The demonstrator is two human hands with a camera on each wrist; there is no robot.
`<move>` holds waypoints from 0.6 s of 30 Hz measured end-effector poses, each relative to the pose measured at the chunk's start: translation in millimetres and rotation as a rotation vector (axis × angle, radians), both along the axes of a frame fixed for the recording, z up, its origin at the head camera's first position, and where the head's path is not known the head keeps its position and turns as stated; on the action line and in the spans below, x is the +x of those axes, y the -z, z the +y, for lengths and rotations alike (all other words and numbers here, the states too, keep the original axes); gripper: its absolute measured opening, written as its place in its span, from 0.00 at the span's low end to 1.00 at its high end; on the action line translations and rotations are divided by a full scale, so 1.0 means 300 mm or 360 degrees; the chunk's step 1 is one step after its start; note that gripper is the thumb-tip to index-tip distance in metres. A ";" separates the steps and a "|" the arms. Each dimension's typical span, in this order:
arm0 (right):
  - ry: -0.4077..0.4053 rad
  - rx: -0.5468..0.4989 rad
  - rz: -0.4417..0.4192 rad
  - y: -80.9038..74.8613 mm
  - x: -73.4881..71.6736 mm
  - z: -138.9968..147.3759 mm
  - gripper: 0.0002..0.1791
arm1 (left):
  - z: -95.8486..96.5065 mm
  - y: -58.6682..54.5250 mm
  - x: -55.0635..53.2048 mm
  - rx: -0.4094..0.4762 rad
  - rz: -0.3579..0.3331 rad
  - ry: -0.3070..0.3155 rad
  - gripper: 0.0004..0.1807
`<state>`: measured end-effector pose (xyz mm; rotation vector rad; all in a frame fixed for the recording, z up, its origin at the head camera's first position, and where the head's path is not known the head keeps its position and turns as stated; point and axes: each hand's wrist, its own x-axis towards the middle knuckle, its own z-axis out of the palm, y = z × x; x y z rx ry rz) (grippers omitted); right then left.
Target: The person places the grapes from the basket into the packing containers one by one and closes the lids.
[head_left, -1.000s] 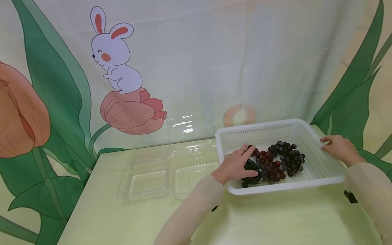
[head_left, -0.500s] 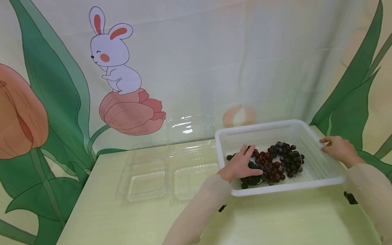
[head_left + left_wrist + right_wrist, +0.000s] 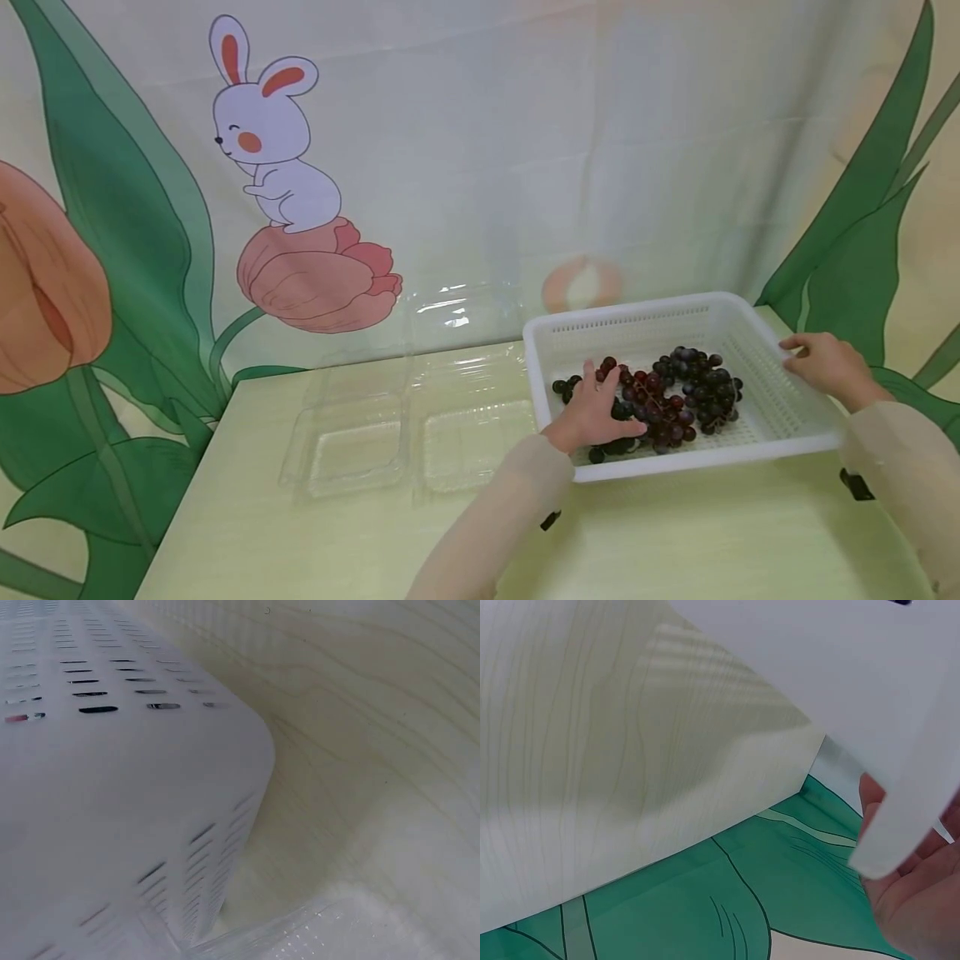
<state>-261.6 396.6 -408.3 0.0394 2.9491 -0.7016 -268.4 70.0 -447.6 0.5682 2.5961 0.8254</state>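
Observation:
A white slotted plastic basket (image 3: 705, 458) stands at the right of the table with bunches of grapes in it. My left hand (image 3: 596, 414) reaches over its left side, fingers spread, resting on or just above the dark grapes (image 3: 597, 455) there, partly hiding them. Reddish grapes (image 3: 660, 410) lie in the middle, and a dark bunch (image 3: 708, 387) lies right of them. My right hand (image 3: 828, 367) grips the basket's right rim; in the right wrist view its fingers curl behind the white rim (image 3: 900, 840). Only the basket's outer wall (image 3: 135, 772) fills the left wrist view, without the hand.
Two clear plastic containers stand left of the basket: a left one (image 3: 318, 471) and a right one (image 3: 457, 479), each with a raised see-through lid. A printed cloth (image 3: 450, 167) with a rabbit and tulips hangs behind the pale table (image 3: 247, 517).
My left hand has shifted a little to the right over the grapes, uncovering some dark ones by the basket's left wall. My right hand keeps its place at the rim.

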 end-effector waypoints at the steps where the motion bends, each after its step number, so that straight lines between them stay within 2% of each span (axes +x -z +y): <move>1: -0.0001 0.0000 0.0002 0.001 -0.001 0.001 0.25 | 0.000 0.001 0.001 -0.0005 -0.0011 -0.0014 0.48; 6: 0.0004 -0.0005 0.0014 0.002 -0.001 0.001 0.25 | -0.001 0.004 0.004 -0.0031 -0.0028 -0.0040 0.48; 14: 0.0016 -0.0007 0.0019 0.002 0.003 -0.003 0.25 | 0.000 0.005 -0.001 -0.0042 -0.0056 -0.0010 0.47; 18: 0.0022 -0.0010 0.0016 0.001 0.004 -0.004 0.25 | 0.002 0.002 -0.003 -0.0093 -0.0056 -0.0012 0.46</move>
